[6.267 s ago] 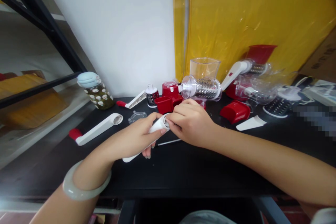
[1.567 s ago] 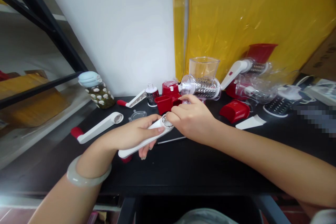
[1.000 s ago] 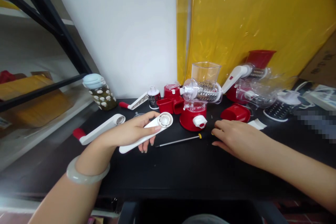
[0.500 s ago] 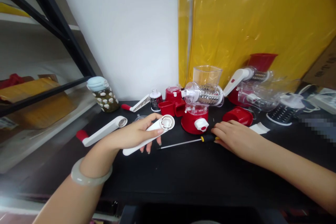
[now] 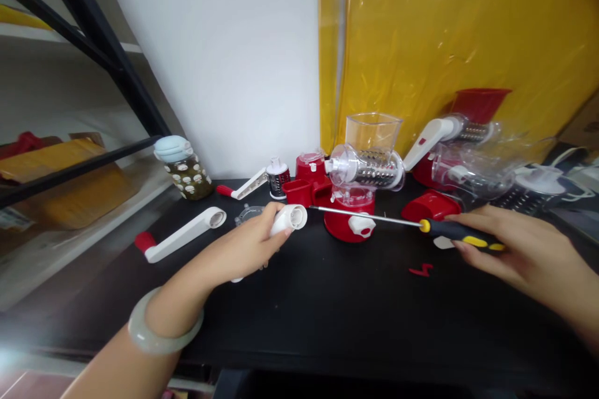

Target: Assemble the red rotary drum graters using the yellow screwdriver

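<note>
My left hand [image 5: 255, 240] is closed around a white crank handle [image 5: 291, 218], its round socket end turned toward the right. In my right hand [image 5: 528, 255] is a screwdriver [image 5: 449, 230] with a dark and yellow grip; its long shaft points left, the tip a little to the right of the socket and apart from it. Behind the shaft stands a rotary grater [image 5: 360, 168] with a red base and a clear hopper. On the table below the screwdriver lies a small red zigzag piece [image 5: 422, 270].
Another crank handle [image 5: 187, 237] with a red knob lies at the left, near a patterned bottle [image 5: 182, 168]. A drum grater [image 5: 278, 177] and red parts [image 5: 309, 181] stand at the back. At right are a second grater [image 5: 461, 137] and a red cup [image 5: 430, 204].
My right hand has lifted the screwdriver off the table and moved right, uncovering the small red piece. The crank handle in my left hand has turned, its socket now facing more to the right.
</note>
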`<state>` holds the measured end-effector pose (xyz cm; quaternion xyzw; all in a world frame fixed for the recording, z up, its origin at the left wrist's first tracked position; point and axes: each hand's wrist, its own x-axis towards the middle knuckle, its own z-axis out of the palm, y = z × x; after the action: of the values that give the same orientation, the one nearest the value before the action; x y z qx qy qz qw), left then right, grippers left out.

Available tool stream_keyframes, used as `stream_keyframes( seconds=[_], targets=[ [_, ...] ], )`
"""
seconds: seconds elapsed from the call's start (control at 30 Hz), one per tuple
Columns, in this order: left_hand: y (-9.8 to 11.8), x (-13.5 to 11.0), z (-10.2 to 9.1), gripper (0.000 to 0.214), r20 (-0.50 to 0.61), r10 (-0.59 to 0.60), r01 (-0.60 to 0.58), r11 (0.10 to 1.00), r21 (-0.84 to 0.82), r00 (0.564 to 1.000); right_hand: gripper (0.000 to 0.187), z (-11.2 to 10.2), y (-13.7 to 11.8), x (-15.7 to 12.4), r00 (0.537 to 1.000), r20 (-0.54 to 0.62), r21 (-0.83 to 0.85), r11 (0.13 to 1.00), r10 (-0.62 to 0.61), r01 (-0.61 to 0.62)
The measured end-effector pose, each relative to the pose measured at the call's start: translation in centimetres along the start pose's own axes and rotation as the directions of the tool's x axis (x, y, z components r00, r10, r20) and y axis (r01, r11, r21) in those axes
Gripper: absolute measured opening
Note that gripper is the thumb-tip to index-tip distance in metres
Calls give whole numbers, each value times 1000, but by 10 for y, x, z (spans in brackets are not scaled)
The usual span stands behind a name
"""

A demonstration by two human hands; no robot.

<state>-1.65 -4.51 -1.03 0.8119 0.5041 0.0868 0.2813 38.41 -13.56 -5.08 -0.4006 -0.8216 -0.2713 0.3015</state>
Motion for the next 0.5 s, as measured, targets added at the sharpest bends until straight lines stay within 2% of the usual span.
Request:
stream_keyframes(
  seconds=[0.17, 0.5],
  targets=[
    [0, 5, 10, 47, -20, -7, 8, 999, 45, 1000, 29, 13, -4, -8, 999, 11, 26, 999, -46, 46],
    [-9, 10, 16, 52, 7, -11, 11, 1000, 11, 1000, 27, 16, -12, -4, 997, 10, -3, 997, -79, 79]
  ],
)
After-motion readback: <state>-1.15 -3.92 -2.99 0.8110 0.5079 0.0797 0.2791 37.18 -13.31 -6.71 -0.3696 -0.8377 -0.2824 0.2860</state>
